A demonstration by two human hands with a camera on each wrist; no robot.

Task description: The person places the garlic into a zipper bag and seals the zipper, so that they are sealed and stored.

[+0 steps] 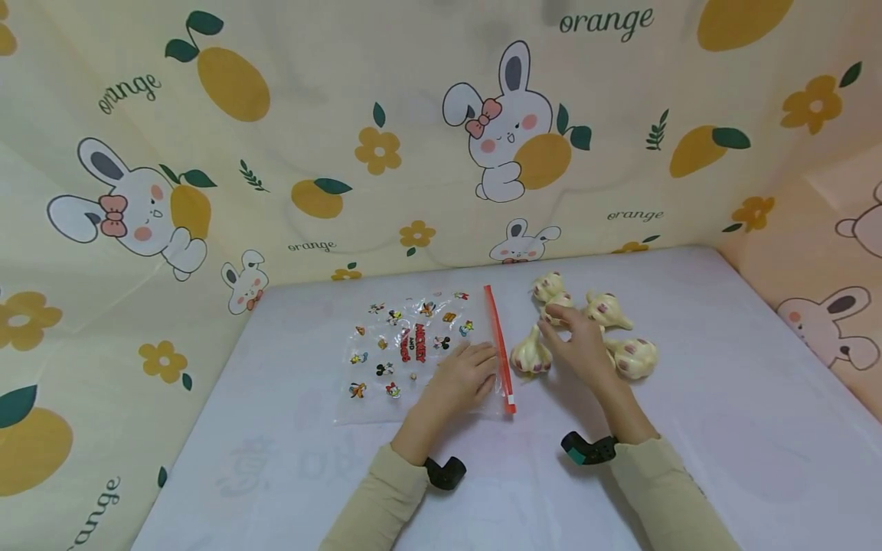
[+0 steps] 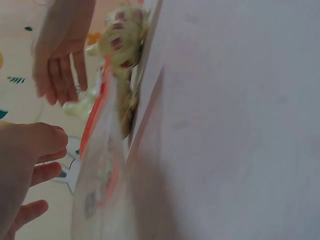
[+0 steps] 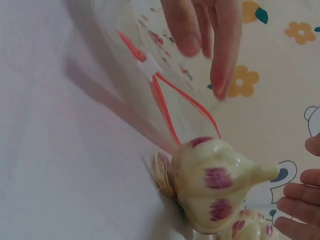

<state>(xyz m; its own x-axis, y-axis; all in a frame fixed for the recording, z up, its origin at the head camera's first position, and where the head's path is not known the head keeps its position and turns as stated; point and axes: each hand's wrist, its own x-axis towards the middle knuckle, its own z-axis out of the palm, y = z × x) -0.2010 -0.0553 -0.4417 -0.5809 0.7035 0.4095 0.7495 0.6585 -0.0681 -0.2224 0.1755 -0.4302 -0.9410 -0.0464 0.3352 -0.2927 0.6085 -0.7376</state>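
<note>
A clear zip bag (image 1: 413, 344) with small cartoon prints lies flat, its red zip edge (image 1: 499, 348) facing right. Above the bag, beside that edge, hovers my left hand (image 1: 465, 375); in the left wrist view its bent fingers hold nothing. My right hand (image 1: 582, 344) reaches over several garlic bulbs (image 1: 634, 358) with purple patches, its fingers extended and apart from the nearest garlic bulb (image 3: 210, 185). That garlic bulb sits just right of the bag's zip. A white slider (image 3: 149, 66) shows on the zip, where the two red strips part.
A pale cloth covers the table (image 1: 276, 474). Behind it hangs a cream curtain (image 1: 413, 138) printed with rabbits and oranges, which also runs along both sides. A black wrist device (image 1: 589, 448) sits on the right wrist, another black wrist device (image 1: 445, 473) on the left.
</note>
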